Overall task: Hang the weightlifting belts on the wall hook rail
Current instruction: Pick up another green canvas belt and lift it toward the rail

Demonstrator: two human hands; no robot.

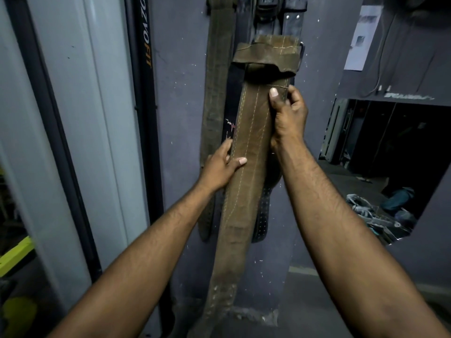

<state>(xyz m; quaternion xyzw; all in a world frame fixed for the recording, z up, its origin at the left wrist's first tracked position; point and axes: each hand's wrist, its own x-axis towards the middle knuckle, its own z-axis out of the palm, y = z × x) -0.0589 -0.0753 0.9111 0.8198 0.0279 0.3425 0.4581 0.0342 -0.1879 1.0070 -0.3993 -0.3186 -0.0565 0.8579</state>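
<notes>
At the centre of the frame, against the grey-purple wall (178,98), the brown belt (246,172) stands almost upright, with its folded top end near the upper middle and its worn tail going down to the bottom edge. The right hand (288,118) is clenched around the right edge of this belt just under the fold, thumb on the front face. The left hand (219,169) grasps the left edge lower down, also with the thumb across the front. Behind it, other belts already hang: an olive belt (214,93) to the left and dark belts (280,20) at the top of the frame; the hook rail itself I cannot see clearly. I judge the brown belt as thick stitched leather, rather heavy and stiff along its width, but bending along its length, so the tail will swing. The surface looks dry and rough, not slippery, and not fragile. A good hold is near the top fold, where the hidden buckle likely adds weight, with the second hand steadying the middle.
</notes>
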